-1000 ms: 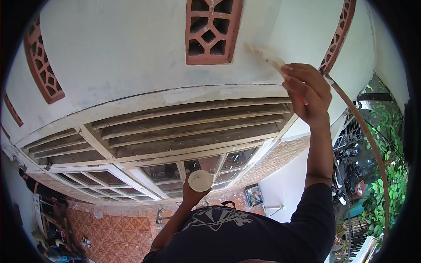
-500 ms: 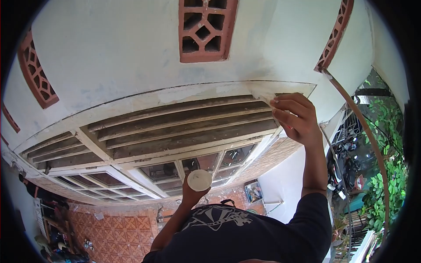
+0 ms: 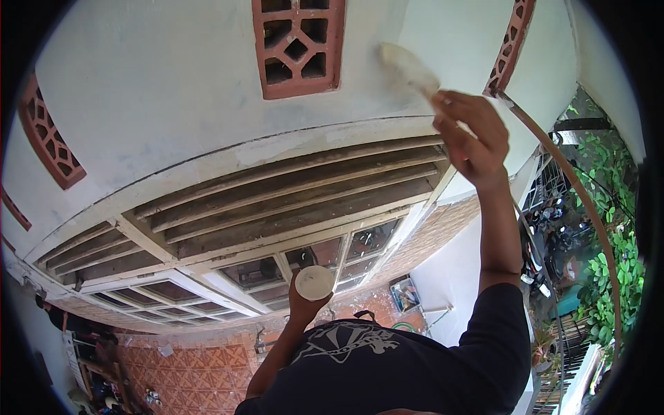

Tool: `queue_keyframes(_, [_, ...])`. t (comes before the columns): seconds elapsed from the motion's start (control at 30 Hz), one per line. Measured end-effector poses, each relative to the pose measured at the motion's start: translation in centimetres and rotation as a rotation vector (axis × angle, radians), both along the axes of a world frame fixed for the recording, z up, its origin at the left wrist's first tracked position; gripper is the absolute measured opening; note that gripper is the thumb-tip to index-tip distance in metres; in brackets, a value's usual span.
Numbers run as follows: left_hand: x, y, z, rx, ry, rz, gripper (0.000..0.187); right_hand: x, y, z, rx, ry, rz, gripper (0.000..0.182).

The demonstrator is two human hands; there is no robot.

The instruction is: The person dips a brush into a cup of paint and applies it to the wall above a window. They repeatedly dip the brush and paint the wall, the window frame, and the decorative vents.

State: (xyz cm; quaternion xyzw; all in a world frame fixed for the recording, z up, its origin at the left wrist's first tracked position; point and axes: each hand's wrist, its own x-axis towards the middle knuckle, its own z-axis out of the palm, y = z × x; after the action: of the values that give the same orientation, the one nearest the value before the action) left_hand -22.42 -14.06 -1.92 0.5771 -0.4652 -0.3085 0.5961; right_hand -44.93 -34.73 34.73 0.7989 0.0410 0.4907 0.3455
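Note:
My right hand (image 3: 478, 135) is raised at the upper right, fingers closed round the handle of a paintbrush (image 3: 409, 68). The brush is smeared by motion; its pale bristles point up and left over the pale wall (image 3: 180, 76), above the window frame. Lower down, in front of the window panes, my left hand (image 3: 303, 310) grips a small white tub (image 3: 314, 283). The tub's open top faces me, with whitish stuff inside. Slatted wooden louvres (image 3: 297, 183) run across the wall between the two hands.
Reddish vent blocks (image 3: 299, 48) are set in the wall above. A brown pipe (image 3: 581, 187) curves down at the right, by green plants (image 3: 609, 277). Far below lies an orange tiled floor (image 3: 187, 370), with a bin-like box (image 3: 404, 295) by the wall.
My right hand has moved up from the louvre frame's right corner, and the brush now swings up over the wall. The left hand keeps the tub nearly still. The view has shifted slightly.

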Motion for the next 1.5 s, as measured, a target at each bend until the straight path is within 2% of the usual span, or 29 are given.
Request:
queue_keyframes(0.2, [-0.3,0.1,0.1,0.004,-0.012,-0.01,0.074,-0.1,1.2,-2.9,0.266,0.278,-0.046,0.02])
queue_keyframes(0.33, [-0.2,0.1,-0.6,0.004,-0.01,-0.018,0.076,-1.0,1.7,-3.0,0.295,0.273,-0.034,0.018])
queue_keyframes(0.4, [-0.1,0.1,-0.9,0.001,-0.023,-0.024,0.079,-1.8,2.6,-1.8,0.458,0.205,0.039,0.017])
queue_keyframes(0.63, [0.1,-0.1,-0.5,-0.011,0.018,-0.017,0.075,-0.5,-0.1,0.6,0.416,0.208,0.056,0.019])
queue_keyframes(0.7, [0.3,0.1,-0.1,-0.008,-0.001,-0.012,0.075,-0.4,-0.8,2.0,0.433,0.126,0.069,0.019])
queue_keyframes(0.9, [0.4,0.0,-1.2,0.014,-0.009,0.009,0.076,-1.1,0.1,3.9,0.237,0.041,0.091,0.023])
queue_keyframes(0.97, [0.2,0.1,-0.9,-0.004,-0.009,0.018,0.077,-1.3,0.3,3.8,0.078,-0.024,0.134,0.026])
queue_keyframes(1.1, [-0.1,0.0,-1.0,-0.014,0.009,-0.01,0.076,-1.2,0.0,0.6,0.088,0.032,0.008,0.023])
queue_keyframes(1.33, [-0.6,0.1,-1.0,0.013,0.006,-0.041,0.075,-0.9,1.3,-5.4,0.216,0.102,-0.028,0.018])
queue_keyframes(1.43, [-0.7,0.0,-1.1,0.008,-0.009,-0.048,0.074,-1.9,1.6,-6.3,0.238,0.065,-0.003,0.017])
queue_keyframes(1.5, [-0.7,0.0,-0.9,0.007,-0.013,-0.049,0.074,-2.6,1.8,-7.4,0.453,-0.099,0.16,0.021])
